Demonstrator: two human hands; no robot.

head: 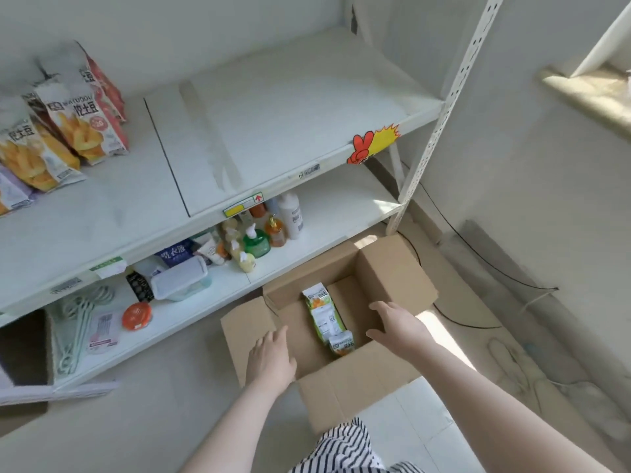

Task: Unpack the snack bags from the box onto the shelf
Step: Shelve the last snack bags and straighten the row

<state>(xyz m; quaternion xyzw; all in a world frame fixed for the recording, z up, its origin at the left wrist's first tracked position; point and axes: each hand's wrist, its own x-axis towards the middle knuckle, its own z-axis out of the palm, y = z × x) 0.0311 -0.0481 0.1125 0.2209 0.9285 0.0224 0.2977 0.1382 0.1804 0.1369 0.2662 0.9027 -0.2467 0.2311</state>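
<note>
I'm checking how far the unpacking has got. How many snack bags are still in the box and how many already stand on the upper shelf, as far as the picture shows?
Green snack bags in the box: 2, one long, one small
Snack bags on the upper shelf, at its left end: at least 5, overlapping and cut by the frame edge
Total: at least 7

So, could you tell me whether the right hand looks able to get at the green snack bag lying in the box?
Probably yes. The box has its flaps folded out, the right hand hovers open over it, and nothing covers the green snack bag.
</note>
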